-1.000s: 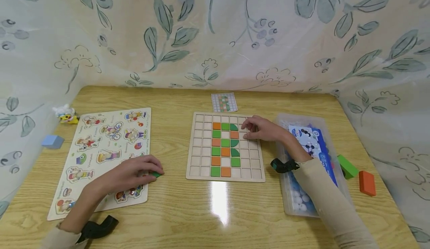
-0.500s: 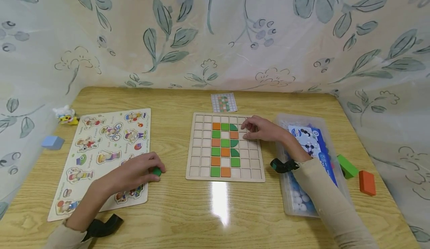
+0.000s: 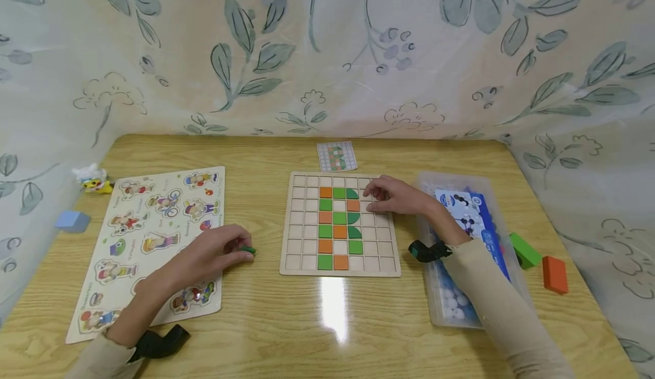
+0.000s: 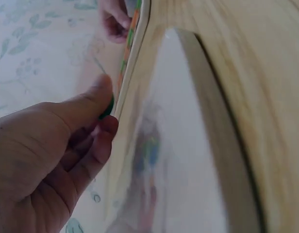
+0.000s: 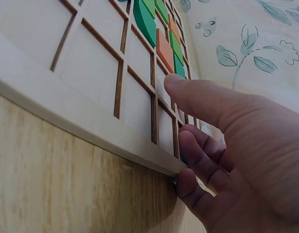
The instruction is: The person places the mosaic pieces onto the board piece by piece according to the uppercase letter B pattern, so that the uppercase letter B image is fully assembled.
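My left hand [image 3: 236, 248] lies on the table between the picture puzzle and the grid board [image 3: 307, 254], and its thumb and fingers pinch a small green piece [image 3: 249, 250]. The left wrist view shows that green piece [image 4: 107, 108] under the thumb of the left hand [image 4: 102, 119]. The right hand [image 3: 377, 195] rests on the grid board's upper right corner. In the right wrist view its thumb [image 5: 198, 99] lies flat on the board [image 5: 91, 63], with the fingers loosely curled against the edge. Orange and green tiles [image 3: 338, 220] fill the board's middle columns.
A pattern card [image 3: 336, 156] lies behind the board. A character puzzle [image 3: 153, 220] sits at the left, with a blue block [image 3: 71, 220] and a small toy [image 3: 92, 178] beyond it. At the right are a clear plastic box [image 3: 450, 305], a green block [image 3: 524, 250] and an orange block [image 3: 554, 274].
The left hand has slid right off the puzzle's edge with the green piece, closer to the grid board. The right hand has stayed on the board.
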The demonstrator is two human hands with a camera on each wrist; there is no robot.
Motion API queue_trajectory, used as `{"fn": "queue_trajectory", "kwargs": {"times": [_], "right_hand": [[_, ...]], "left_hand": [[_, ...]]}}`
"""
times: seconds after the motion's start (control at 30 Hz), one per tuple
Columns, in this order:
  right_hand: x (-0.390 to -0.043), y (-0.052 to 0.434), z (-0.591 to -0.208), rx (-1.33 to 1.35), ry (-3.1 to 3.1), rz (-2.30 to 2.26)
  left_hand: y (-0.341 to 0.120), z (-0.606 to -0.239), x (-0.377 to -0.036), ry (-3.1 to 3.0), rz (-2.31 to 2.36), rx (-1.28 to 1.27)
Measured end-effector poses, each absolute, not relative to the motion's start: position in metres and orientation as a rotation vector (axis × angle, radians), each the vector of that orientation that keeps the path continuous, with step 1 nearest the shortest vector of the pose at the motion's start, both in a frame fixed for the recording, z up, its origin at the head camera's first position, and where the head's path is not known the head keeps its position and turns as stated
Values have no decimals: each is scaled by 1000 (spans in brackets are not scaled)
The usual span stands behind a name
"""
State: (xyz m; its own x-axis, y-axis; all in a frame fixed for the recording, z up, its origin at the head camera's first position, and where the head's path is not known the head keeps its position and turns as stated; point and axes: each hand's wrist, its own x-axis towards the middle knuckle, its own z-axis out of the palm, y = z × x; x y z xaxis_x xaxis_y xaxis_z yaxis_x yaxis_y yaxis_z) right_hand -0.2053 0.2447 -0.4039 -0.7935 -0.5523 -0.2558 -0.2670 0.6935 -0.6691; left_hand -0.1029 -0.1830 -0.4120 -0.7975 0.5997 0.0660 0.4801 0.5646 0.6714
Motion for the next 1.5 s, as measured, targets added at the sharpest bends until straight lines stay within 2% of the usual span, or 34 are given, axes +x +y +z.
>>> {"fn": "queue_trajectory", "kwargs": {"times": [0.3,0.83,1.5], "right_hand": [[-205,244,-402,-648,2469,-873],[-204,245,-403,-633,2467,-858],[-204,244,-404,-607,2478,-851]], "left_hand": [[-163,-411,-104,2500,1192,1184],[-116,-402,-106,2355,1392,1233],[-62,-392,-102,2450,699,1544]]}}
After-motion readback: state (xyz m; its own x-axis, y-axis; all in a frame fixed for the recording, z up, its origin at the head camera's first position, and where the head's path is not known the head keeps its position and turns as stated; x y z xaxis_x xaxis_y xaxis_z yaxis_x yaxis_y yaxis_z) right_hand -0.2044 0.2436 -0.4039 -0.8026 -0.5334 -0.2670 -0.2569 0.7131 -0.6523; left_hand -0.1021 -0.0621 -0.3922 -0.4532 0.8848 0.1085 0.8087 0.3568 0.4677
